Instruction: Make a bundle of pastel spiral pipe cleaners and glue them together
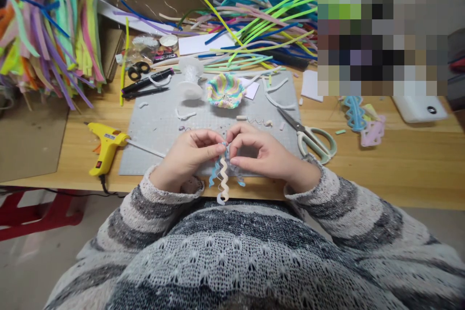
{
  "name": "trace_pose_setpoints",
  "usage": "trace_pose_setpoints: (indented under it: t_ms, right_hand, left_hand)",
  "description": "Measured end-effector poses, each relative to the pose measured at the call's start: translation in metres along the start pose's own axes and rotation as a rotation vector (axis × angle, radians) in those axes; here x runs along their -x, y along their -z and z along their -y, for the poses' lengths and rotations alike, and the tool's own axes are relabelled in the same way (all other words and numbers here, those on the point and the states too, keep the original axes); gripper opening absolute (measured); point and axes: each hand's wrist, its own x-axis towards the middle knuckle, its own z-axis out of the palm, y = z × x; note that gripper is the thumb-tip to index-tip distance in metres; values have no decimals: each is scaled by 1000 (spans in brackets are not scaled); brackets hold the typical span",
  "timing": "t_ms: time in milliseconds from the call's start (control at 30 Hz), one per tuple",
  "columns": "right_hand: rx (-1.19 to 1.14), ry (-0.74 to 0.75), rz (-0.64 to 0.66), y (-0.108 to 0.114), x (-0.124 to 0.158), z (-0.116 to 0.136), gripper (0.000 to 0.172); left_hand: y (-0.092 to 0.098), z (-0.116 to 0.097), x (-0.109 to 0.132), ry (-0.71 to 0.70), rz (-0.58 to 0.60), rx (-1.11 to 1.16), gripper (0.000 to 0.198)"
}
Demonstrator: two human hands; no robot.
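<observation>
Your left hand [196, 152] and right hand [256, 152] pinch the upper end of the wavy blue, cream and grey fuzzy strands [224, 174] over the grey rectangular cutting mat's [152, 121] near edge; they hang lengthwise, free ends pointing toward your striped knit sweater [232, 261].

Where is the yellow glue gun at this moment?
In the head view, the yellow glue gun lies on the wooden table at the person's left, beside the grey mat's left edge, its white glue stick reaching over the mat.
</observation>
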Motion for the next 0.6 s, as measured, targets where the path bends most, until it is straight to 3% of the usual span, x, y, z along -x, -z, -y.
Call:
trace_pose_setpoints:
  t_ms: [333,433,600]
  right_hand:
    - [-94,-2,-23,1,-1,-1,9]
    - [-104,-21,-110,2,-1,-3,11]
    - [67,32,-324,3,0,-2,8]
  left_hand:
    - [3,-4,2,-78,0,-59,19]
    - [5,-6,2,-191,-4,-101,18]
    - [2,-16,2,-479,-94,-339,11]
